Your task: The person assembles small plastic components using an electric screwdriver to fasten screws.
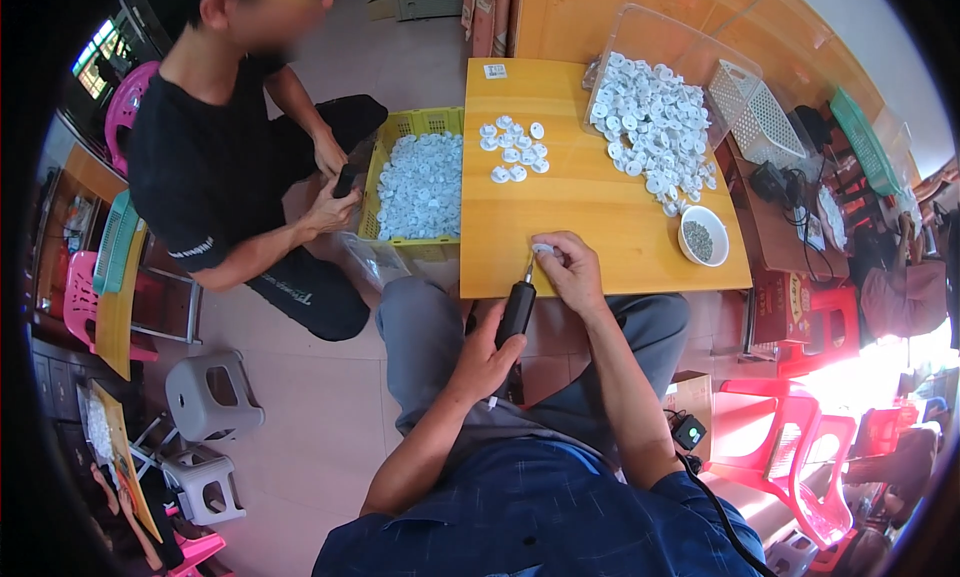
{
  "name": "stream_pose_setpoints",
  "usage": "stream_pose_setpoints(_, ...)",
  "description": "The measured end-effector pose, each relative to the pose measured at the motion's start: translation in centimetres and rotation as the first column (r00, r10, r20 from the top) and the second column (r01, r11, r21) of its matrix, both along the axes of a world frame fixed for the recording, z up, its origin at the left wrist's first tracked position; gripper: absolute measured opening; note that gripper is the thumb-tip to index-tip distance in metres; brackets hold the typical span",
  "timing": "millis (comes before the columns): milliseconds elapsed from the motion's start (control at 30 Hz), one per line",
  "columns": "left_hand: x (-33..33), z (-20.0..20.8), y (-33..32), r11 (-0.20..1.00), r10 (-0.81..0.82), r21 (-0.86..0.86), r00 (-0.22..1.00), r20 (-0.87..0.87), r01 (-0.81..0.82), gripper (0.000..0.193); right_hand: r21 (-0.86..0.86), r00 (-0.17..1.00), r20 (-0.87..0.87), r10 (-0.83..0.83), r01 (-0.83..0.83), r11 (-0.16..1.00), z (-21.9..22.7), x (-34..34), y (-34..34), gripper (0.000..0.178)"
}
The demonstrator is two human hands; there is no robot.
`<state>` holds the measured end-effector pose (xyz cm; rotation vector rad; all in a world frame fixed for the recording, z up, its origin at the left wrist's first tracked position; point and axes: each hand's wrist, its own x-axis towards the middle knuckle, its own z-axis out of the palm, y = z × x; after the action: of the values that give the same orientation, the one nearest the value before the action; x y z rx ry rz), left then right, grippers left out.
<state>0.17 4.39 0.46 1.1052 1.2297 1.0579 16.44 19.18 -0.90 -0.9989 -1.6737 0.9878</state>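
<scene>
The left hand [487, 355] was closed around the black barrel of an electric screwdriver [517, 311], its slim metal bit angled up over the near edge of the wooden table [620, 217]. The right hand [574, 275] pinched a small white plastic disc [543, 249] between thumb and fingertips, just above the tabletop near that same edge. The bit's tip met or nearly met the disc; the spot was too small to tell which. Farther back on the table, toward the left, sat a loose cluster of white round parts [514, 149], mostly near or touching one another. At the far right a clear plastic bin [640, 29] lay with a heap of similar white parts [650, 112] spilling from its open side toward the near right. Just beside the end of that spill stood a white bowl [712, 220] holding small grey metal screws [697, 241]. Against the table's left side was a yellow crate [425, 120] filled with more white pieces [420, 182]. Left of the crate a co-worker [205, 147] in a black shirt held a dark handheld object [346, 181] in both hands. Grey plastic stools [210, 395] stood on the tiled floor [320, 407].
</scene>
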Motion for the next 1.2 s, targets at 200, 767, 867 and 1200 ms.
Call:
stream_pose_setpoints(200,0.0,0.2,-0.1,1.000,0.008,0.009,0.998,0.062,-0.008,0.056,-0.062,1.000,-0.018,0.008,-0.009,0.998,0.0,-0.1,-0.3,0.020)
stream_pose_setpoints(767,-0.7,1.7,0.3,0.990,-0.065,-0.108,0.975,0.211,0.090,0.060,-0.107,0.998,-0.062,-0.004,-0.003,0.994,-1.1,0.1,0.0,0.022)
stream_pose_setpoints(867,-0.8,1.8,0.1,0.990,-0.064,-0.110,0.973,0.221,0.090,0.059,-0.128,1.000,-0.005,0.020,-0.021,0.992,-1.2,0.4,0.1,0.019)
stream_pose_setpoints(1200,-0.5,1.9,0.0,0.994,-0.023,-0.098,0.959,0.281,0.052,0.053,-0.102,0.997,-0.074,0.027,-0.034,0.994,-1.2,0.1,0.2,0.021)
